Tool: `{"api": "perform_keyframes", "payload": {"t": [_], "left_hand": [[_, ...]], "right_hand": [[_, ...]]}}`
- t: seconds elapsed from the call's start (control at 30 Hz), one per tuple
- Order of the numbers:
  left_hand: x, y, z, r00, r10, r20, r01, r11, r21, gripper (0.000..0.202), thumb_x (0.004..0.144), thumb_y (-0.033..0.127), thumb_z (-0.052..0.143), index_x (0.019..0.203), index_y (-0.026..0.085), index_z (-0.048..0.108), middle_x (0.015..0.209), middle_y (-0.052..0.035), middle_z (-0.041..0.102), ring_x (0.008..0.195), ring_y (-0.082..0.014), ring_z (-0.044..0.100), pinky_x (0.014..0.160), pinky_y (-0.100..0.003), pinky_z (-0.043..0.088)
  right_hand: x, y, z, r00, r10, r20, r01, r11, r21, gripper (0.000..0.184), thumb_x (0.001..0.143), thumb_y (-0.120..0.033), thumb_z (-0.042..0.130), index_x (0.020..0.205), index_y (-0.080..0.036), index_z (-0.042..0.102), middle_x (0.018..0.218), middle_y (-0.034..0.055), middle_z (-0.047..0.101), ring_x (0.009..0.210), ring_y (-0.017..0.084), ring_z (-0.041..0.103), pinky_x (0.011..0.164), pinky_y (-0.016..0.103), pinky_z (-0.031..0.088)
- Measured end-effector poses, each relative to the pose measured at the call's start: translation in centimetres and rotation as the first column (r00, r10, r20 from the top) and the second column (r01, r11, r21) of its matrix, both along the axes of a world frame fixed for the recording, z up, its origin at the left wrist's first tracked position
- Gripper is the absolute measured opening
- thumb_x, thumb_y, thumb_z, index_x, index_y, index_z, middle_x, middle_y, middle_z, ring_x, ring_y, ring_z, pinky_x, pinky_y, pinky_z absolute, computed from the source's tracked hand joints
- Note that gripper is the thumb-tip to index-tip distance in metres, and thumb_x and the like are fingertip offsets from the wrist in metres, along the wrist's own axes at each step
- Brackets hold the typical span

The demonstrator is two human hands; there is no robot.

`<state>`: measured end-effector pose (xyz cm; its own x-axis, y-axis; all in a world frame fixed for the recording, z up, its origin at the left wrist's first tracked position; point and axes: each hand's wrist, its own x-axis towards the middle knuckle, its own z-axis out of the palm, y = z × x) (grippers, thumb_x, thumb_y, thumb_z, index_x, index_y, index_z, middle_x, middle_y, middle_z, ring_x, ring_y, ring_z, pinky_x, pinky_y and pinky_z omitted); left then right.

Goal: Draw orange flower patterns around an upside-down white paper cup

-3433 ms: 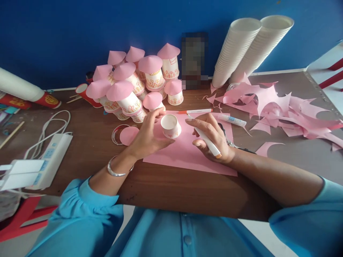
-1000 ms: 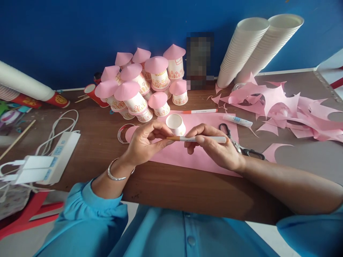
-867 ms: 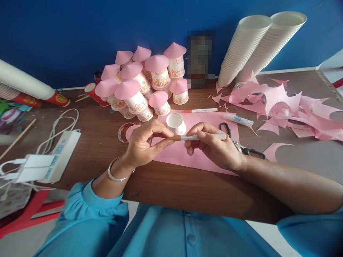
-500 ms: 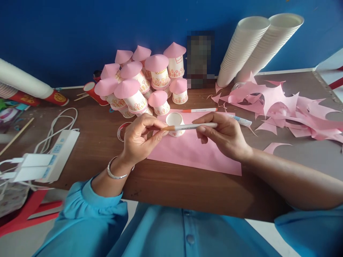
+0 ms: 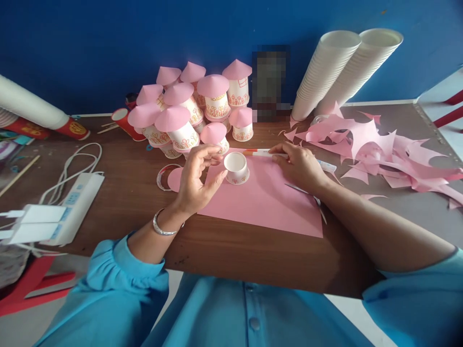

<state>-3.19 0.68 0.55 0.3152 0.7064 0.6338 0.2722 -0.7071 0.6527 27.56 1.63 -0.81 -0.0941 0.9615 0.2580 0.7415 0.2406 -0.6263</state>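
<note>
A small white paper cup (image 5: 237,166) with flower drawings stands bottom-up on a pink paper sheet (image 5: 267,207). My left hand (image 5: 198,176) is just left of the cup, fingers curved and apart, holding nothing. Beyond the cup, my right hand (image 5: 298,164) rests low over the sheet's far edge, fingers closed on a marker (image 5: 265,153) with an orange-brown cap. The orange marker seen earlier lies right there, so the two overlap. A pair of scissors (image 5: 297,188) is partly hidden under my right forearm.
Several cups with pink cone roofs (image 5: 213,86) stand at the back. Tall stacks of white cups (image 5: 327,67) lean against the blue wall. Pink paper scraps (image 5: 369,144) lie right; a power strip (image 5: 81,205) with cables is left. A roll of tape (image 5: 159,177) sits near my left hand.
The marker held between both hands has moved down to the far edge of the sheet in my right hand. My left hand has let go of it and opened beside the cup.
</note>
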Motion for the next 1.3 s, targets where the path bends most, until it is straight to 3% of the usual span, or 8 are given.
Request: {"api": "perform_keyframes", "payload": {"t": [0.13, 0.23, 0.4, 0.5, 0.73, 0.9, 1.1, 1.3], "left_hand": [[0.3, 0.0, -0.6, 0.999, -0.028, -0.03, 0.027, 0.999, -0.033, 0.049, 0.101, 0.031, 0.077, 0.145, 0.026, 0.059, 0.142, -0.0126, 0.065, 0.118, -0.0204, 0.074, 0.103, -0.039, 0.069], [0.2, 0.0, -0.9, 1.0, -0.008, -0.003, 0.008, 0.999, -0.046, 0.044, 0.103, 0.03, 0.073, 0.144, 0.026, 0.059, 0.139, -0.0118, 0.065, 0.118, -0.0203, 0.073, 0.104, -0.039, 0.069], [-0.2, 0.3, -1.1, 0.998, 0.05, 0.043, -0.049, 0.998, -0.025, 0.038, 0.106, 0.032, 0.068, 0.142, 0.027, 0.058, 0.135, -0.01, 0.063, 0.116, -0.0198, 0.073, 0.106, -0.042, 0.068], [-0.2, 0.4, -1.1, 0.997, 0.055, 0.058, -0.054, 0.999, -0.005, 0.037, 0.105, 0.031, 0.069, 0.141, 0.028, 0.059, 0.132, -0.0089, 0.063, 0.113, -0.0186, 0.074, 0.104, -0.041, 0.069], [0.0, 0.6, -1.2, 0.996, 0.03, 0.082, -0.032, 0.999, 0.018, 0.037, 0.103, 0.026, 0.072, 0.138, 0.028, 0.062, 0.133, -0.0079, 0.061, 0.108, -0.016, 0.074, 0.099, -0.036, 0.069], [-0.1, 0.6, -1.0, 0.994, 0.045, 0.103, -0.048, 0.998, 0.03, 0.036, 0.103, 0.026, 0.072, 0.138, 0.029, 0.062, 0.13, -0.0071, 0.061, 0.106, -0.0157, 0.074, 0.096, -0.035, 0.069], [-0.1, 0.5, -0.9, 0.995, 0.069, 0.069, -0.071, 0.997, 0.03, 0.033, 0.105, 0.034, 0.071, 0.136, 0.028, 0.06, 0.132, -0.0077, 0.061, 0.103, -0.0155, 0.074, 0.093, -0.035, 0.07], [-0.1, 0.5, -0.5, 0.994, 0.068, 0.085, -0.072, 0.996, 0.052, 0.03, 0.104, 0.032, 0.071, 0.133, 0.027, 0.062, 0.131, -0.0077, 0.061, 0.101, -0.0148, 0.075, 0.091, -0.034, 0.07]], "right_hand": [[0.1, -0.3, -0.7, 0.958, 0.006, 0.285, -0.052, 0.987, 0.154, 0.022, 0.1, -0.022, 0.058, 0.108, -0.024, 0.078, 0.12, 0.0119, 0.078, 0.114, 0.033, 0.069, 0.097, 0.047, 0.06], [0.3, 0.1, -1.1, 0.918, -0.087, 0.388, -0.028, 0.959, 0.283, 0.033, 0.106, -0.021, 0.051, 0.127, -0.023, 0.076, 0.138, 0.0131, 0.074, 0.124, 0.035, 0.065, 0.102, 0.051, 0.057], [0.9, 1.1, -1.5, 0.853, -0.089, 0.515, -0.04, 0.971, 0.235, 0.037, 0.106, -0.016, 0.05, 0.134, -0.021, 0.074, 0.131, 0.0135, 0.08, 0.122, 0.035, 0.066, 0.096, 0.048, 0.054], [1.1, 1.5, -1.4, 0.839, -0.092, 0.536, -0.017, 0.98, 0.196, 0.032, 0.106, -0.021, 0.052, 0.122, -0.021, 0.08, 0.114, 0.0137, 0.083, 0.111, 0.035, 0.068, 0.093, 0.048, 0.053], [1.5, 2.0, -0.9, 0.874, -0.075, 0.48, 0.007, 0.99, 0.141, 0.025, 0.1, -0.025, 0.059, 0.104, -0.02, 0.084, 0.109, 0.0163, 0.08, 0.109, 0.036, 0.065, 0.094, 0.049, 0.053], [1.7, 2.1, -0.8, 0.91, -0.151, 0.387, 0.058, 0.969, 0.242, 0.033, 0.106, -0.024, 0.048, 0.106, -0.021, 0.081, 0.116, 0.0154, 0.077, 0.115, 0.034, 0.064, 0.101, 0.047, 0.053], [1.5, 2.2, -0.9, 0.89, -0.067, 0.452, 0.022, 0.994, 0.106, 0.027, 0.103, -0.029, 0.059, 0.104, -0.022, 0.085, 0.114, 0.0121, 0.08, 0.112, 0.033, 0.066, 0.098, 0.045, 0.054], [1.5, 2.1, -1.0, 0.887, -0.026, 0.462, -0.024, 0.995, 0.102, 0.028, 0.106, -0.033, 0.059, 0.103, -0.024, 0.085, 0.115, 0.013, 0.08, 0.111, 0.034, 0.07, 0.095, 0.047, 0.056]]}}
